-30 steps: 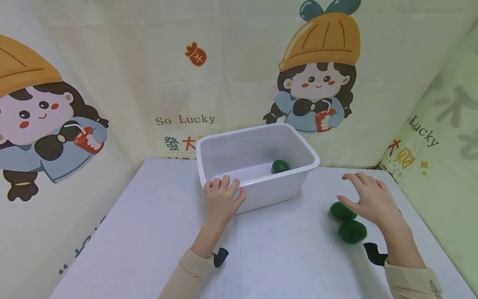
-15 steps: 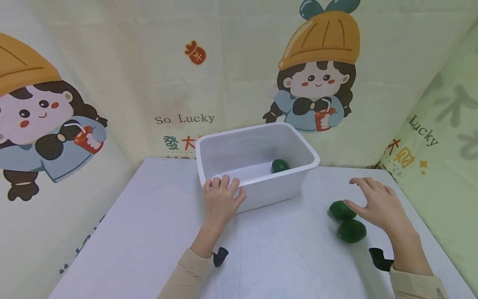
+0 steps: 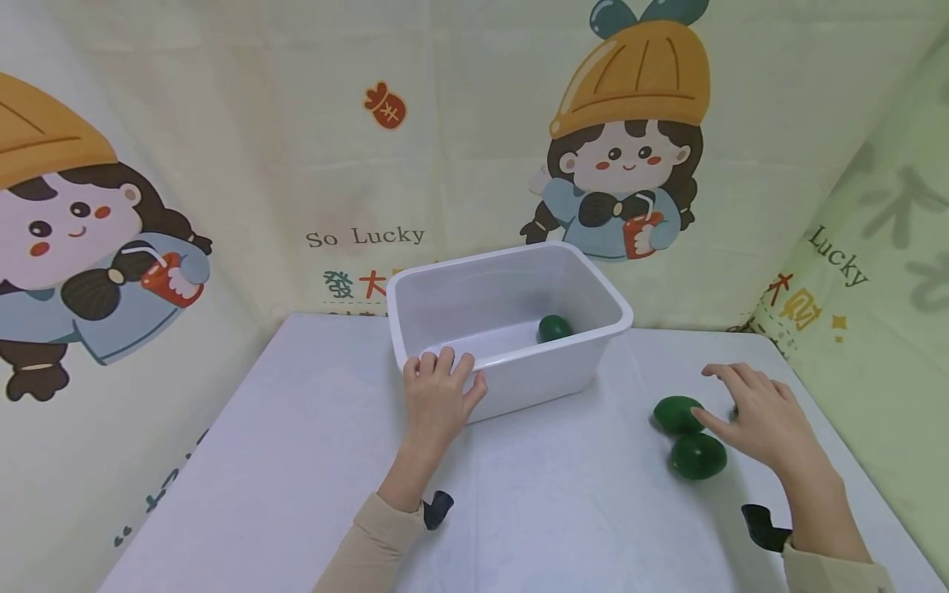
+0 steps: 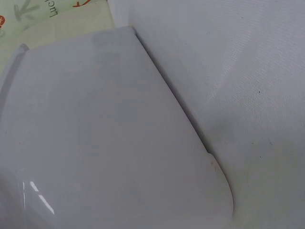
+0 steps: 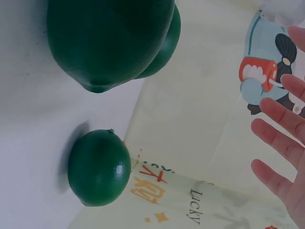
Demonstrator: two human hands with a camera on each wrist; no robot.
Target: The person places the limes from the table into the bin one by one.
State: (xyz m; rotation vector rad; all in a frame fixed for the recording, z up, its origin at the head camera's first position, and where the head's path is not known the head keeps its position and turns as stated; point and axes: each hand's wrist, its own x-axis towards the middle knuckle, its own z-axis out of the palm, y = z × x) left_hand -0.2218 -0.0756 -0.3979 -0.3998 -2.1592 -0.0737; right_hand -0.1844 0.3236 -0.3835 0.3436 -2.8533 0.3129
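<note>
Right hand (image 3: 764, 412) shifted rightward and nearer the table edge since a second ago; fingers spread and relaxed, gripping nothing. Just left of its thumb: far lime (image 3: 678, 414), thumb tip at or nearly at its skin, contact not resolvable. Below that thumb, touching the far lime: near lime (image 3: 698, 456). Beyond the fingertips, small third lime (image 5: 99, 167) visible in the wrist view only, apart from the other two, close to the cartoon backdrop (image 3: 222, 165).

Left hand (image 3: 439, 395) unchanged: fingers curled over the near rim of the white tub (image 3: 593, 284), thumb against its outer wall. Past those fingers, inside the tub near its far right wall: one more lime (image 3: 554, 328). All resting on white table (image 3: 296, 461).
</note>
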